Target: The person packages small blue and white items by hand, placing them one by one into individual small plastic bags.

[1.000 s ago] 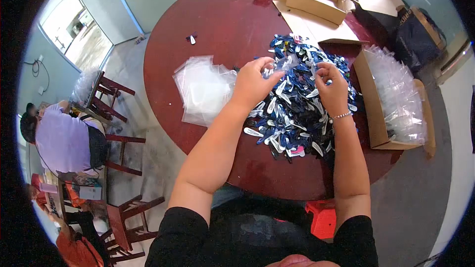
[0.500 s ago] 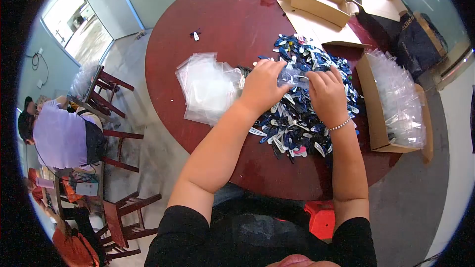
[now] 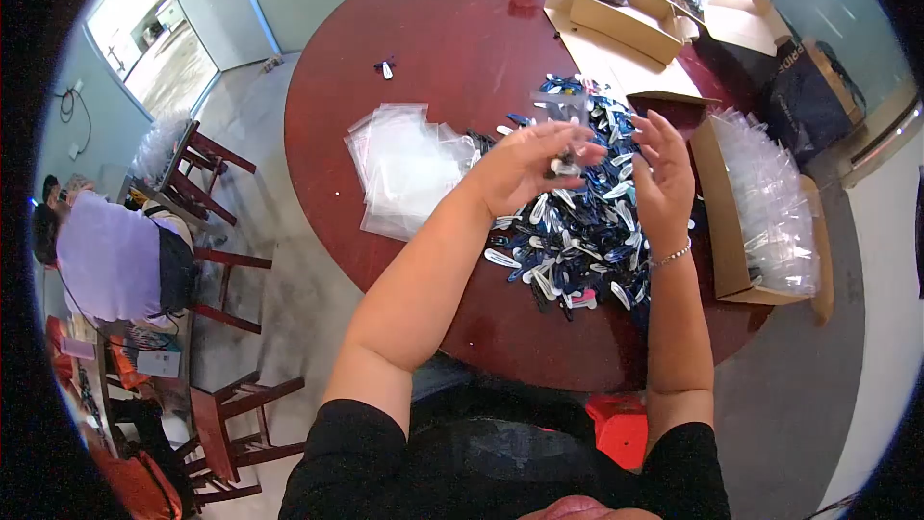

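Note:
My left hand (image 3: 529, 166) is closed on a small clear plastic bag (image 3: 561, 108), which has dark and pale bits showing near the fingertips. Just to its right, my right hand (image 3: 664, 178) is raised with its fingers apart and nothing in it. Both hands are over a wide heap of snap hair clips (image 3: 577, 265), mostly dark blue, black and white. A stack of flat clear bags (image 3: 399, 178) lies left of the heap, beside my left forearm.
On the right is a cardboard box (image 3: 727, 221) full of clear bags (image 3: 770, 202). Open cardboard boxes (image 3: 626, 19) stand at the back of the round red table (image 3: 433, 48). One loose hair clip (image 3: 387, 70) lies farther left. A person in a lilac top (image 3: 111, 255) sits at far left.
My right hand has let go of the bag, opened and moved a little right. My left hand still holds the bag and has turned, with its fingers pointing more to the right.

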Motion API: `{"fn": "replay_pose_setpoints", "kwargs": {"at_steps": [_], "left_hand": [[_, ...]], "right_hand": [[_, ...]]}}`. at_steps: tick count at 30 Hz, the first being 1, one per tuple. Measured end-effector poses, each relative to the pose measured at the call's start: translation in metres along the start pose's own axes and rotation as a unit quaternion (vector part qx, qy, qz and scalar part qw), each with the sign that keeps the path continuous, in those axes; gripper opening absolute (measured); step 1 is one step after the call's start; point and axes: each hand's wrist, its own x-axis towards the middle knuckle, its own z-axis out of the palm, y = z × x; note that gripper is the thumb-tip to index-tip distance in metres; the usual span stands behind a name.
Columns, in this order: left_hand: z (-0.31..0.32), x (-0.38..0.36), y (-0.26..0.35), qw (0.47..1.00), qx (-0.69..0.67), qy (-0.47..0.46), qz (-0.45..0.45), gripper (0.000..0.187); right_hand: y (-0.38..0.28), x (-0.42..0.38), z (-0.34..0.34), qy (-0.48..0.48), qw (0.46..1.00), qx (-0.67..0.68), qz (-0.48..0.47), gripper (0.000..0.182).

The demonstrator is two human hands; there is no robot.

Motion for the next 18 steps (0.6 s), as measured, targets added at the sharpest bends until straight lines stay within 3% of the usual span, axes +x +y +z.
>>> {"fn": "replay_pose_setpoints", "kwargs": {"at_steps": [3,6,8,9,11,12,14,15,17,18], "left_hand": [[-0.001,0.000,-0.011,0.995,-0.051,-0.057,-0.070,0.046],[0.000,-0.001,-0.019,0.989,-0.025,-0.093,-0.111,0.054],[0.004,-0.004,-0.020,0.989,0.016,-0.078,-0.124,0.047],[0.004,-0.004,-0.019,0.988,0.046,-0.072,-0.127,0.045],[0.006,0.000,-0.018,0.988,0.076,-0.068,-0.115,0.043],[0.008,0.000,-0.017,0.989,0.087,-0.044,-0.110,0.042],[0.005,0.005,-0.019,0.990,0.105,-0.009,-0.098,0.039],[0.003,0.005,-0.018,0.991,0.100,0.005,-0.089,0.038],[0.002,0.007,-0.018,0.989,0.109,0.030,-0.092,0.037],[0.003,0.006,-0.018,0.989,0.108,0.042,-0.092,0.035]], "right_hand": [[-0.010,-0.002,0.004,-0.113,0.986,0.100,0.067,0.063],[-0.020,-0.004,0.008,-0.157,0.967,0.177,0.099,0.059],[-0.026,0.001,0.002,-0.238,0.963,0.023,0.127,0.028],[-0.026,0.002,0.001,-0.222,0.969,0.018,0.104,0.016],[-0.021,0.003,-0.006,-0.147,0.969,0.104,0.172,0.013],[-0.017,0.005,-0.009,-0.107,0.982,0.083,0.130,0.009],[-0.019,0.010,-0.031,-0.067,0.987,0.011,0.148,0.005],[-0.028,0.009,-0.038,-0.020,0.985,0.085,0.146,0.008],[-0.030,0.002,-0.064,0.037,0.992,0.038,0.113,0.007],[-0.029,-0.002,-0.083,0.062,0.987,-0.105,0.109,0.004]]}}
